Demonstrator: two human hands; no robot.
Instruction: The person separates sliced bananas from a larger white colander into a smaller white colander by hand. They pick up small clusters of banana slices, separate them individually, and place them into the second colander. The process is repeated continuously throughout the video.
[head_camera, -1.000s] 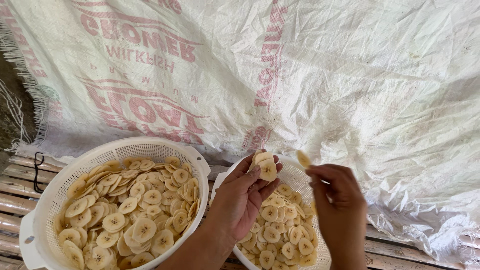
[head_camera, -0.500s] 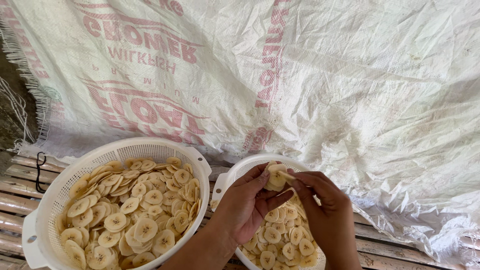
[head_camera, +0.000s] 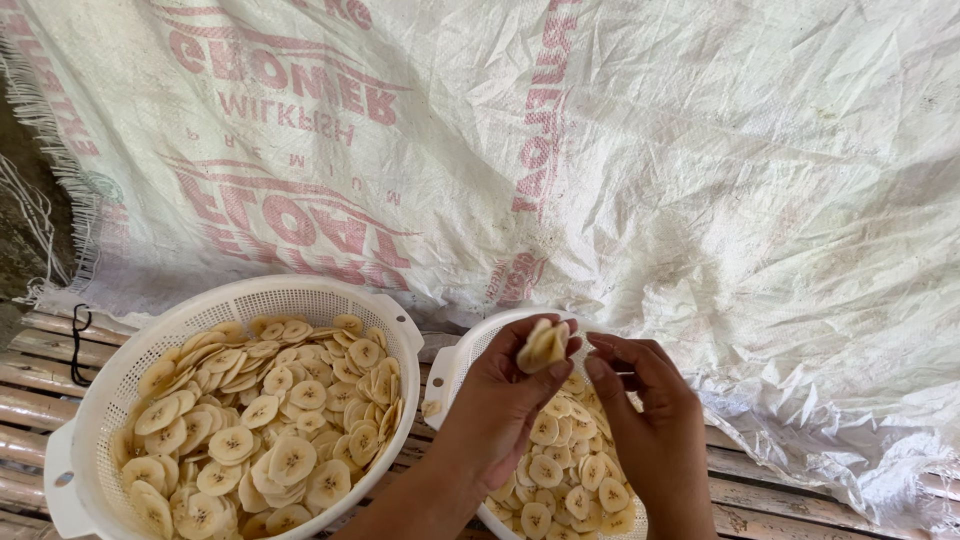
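Banana slices (head_camera: 543, 345) pinched in left hand (head_camera: 505, 400), right hand (head_camera: 650, 420) beside, white basket (head_camera: 455, 365) below

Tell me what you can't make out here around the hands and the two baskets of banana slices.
Head view only:
- Right basket: mostly hidden by both hands, bottom cut by the frame edge.
- Slice stack in the left hand: count unclear, the slices overlap.
- Right hand: whether its fingers hold anything is hidden.
- Left basket: lower rim cut off.

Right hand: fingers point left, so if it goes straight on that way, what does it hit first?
Most likely the small stack of banana slices pinched in the left hand. The right hand has its fingertips just beside it, though depth is unclear.
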